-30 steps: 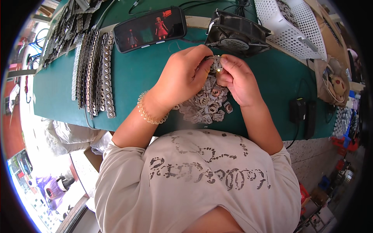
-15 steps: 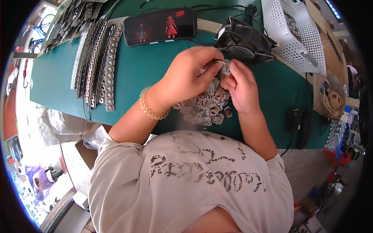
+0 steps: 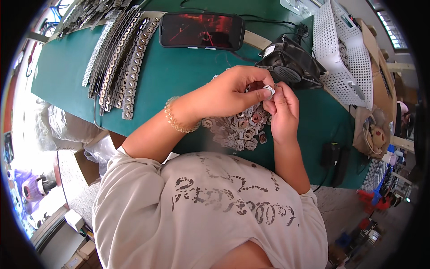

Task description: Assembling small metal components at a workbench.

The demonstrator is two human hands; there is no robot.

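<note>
Between the fingertips of my two hands is a small silvery square part [image 3: 269,91] with dark marks. My left hand [image 3: 233,92], with a coiled band on its wrist, pinches it between thumb and bent fingers. From the other side my right hand [image 3: 285,114] is closed, thumb and forefinger pressed together at the part's edge. Whether the right fingers grip the same part or another is hidden. Beneath both hands lies a loose pile of similar small square parts [image 3: 242,132], some with coppery round centres, partly covered by my left hand.
Long strips of joined square parts [image 3: 130,85] lie at the left on the green table [image 3: 179,67]. A phone [image 3: 201,31] shows a dark red picture. Behind my hands stand a black fan [image 3: 291,65] and a white perforated basket [image 3: 329,58]. A black adapter [image 3: 330,154] lies at right.
The view has shifted, so the table things sit differently in it. Both hands stay together over the pile; the part between them has turned and shows less of itself. The phone picture has changed.
</note>
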